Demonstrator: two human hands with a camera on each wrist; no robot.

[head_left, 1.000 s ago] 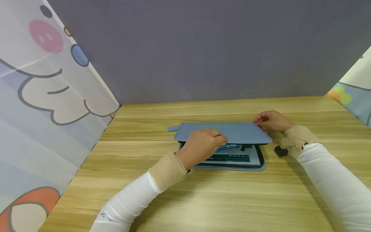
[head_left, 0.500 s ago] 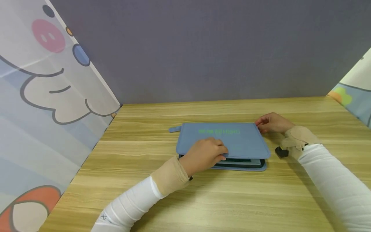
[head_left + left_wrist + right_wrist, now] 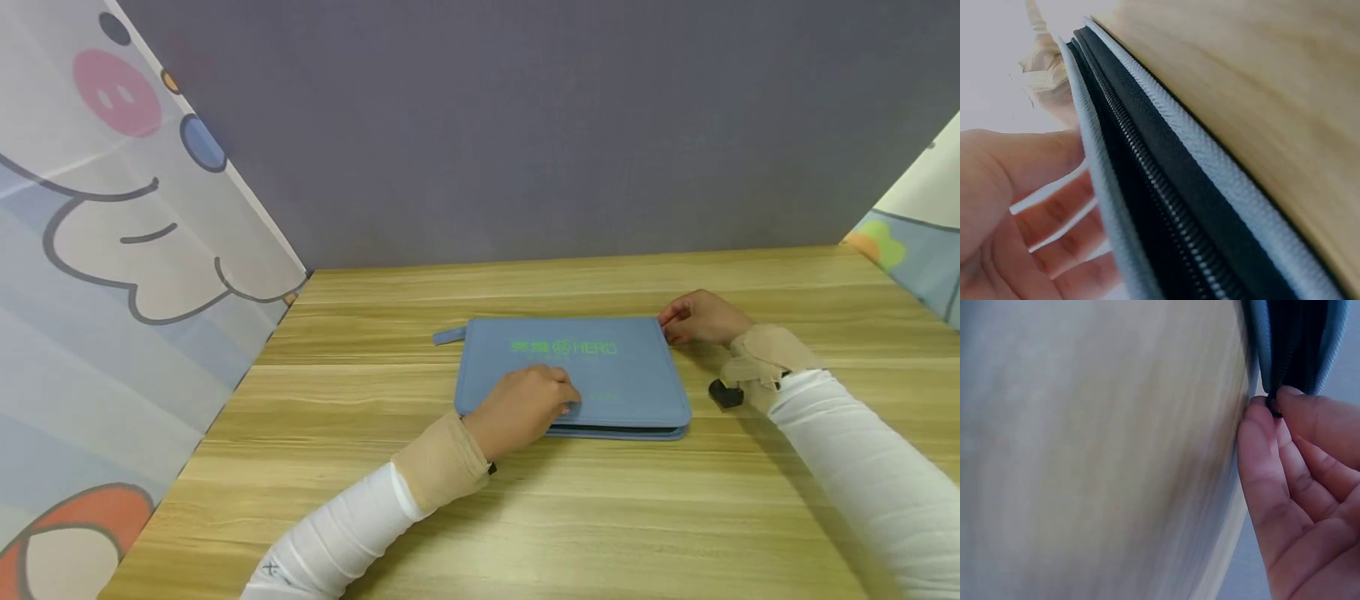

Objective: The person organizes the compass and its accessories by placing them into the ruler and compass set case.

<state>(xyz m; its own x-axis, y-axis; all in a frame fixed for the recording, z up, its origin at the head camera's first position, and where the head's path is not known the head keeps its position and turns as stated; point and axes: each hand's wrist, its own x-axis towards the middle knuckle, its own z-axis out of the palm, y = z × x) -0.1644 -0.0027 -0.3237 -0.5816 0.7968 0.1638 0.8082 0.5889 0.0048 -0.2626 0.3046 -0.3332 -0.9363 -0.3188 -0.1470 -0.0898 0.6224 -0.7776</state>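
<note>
Blue zip case (image 3: 573, 375) lies flat mid-table, cover folded down, zipper (image 3: 1166, 206) not yet run shut along the near edge. Left hand (image 3: 521, 408) rests relaxed fingers on the near-left cover. Right hand (image 3: 701, 317) pinches the zipper pull at the far-right corner. Wooden table (image 3: 525, 517) around it; nothing blocks.

place: screened-off recording booth | wood-grain table (image 3: 600, 517) | plain grey backdrop (image 3: 525, 125) at 12 o'clock | cartoon-print curtains (image 3: 112, 250) at 9 and 3 o'clock
</note>
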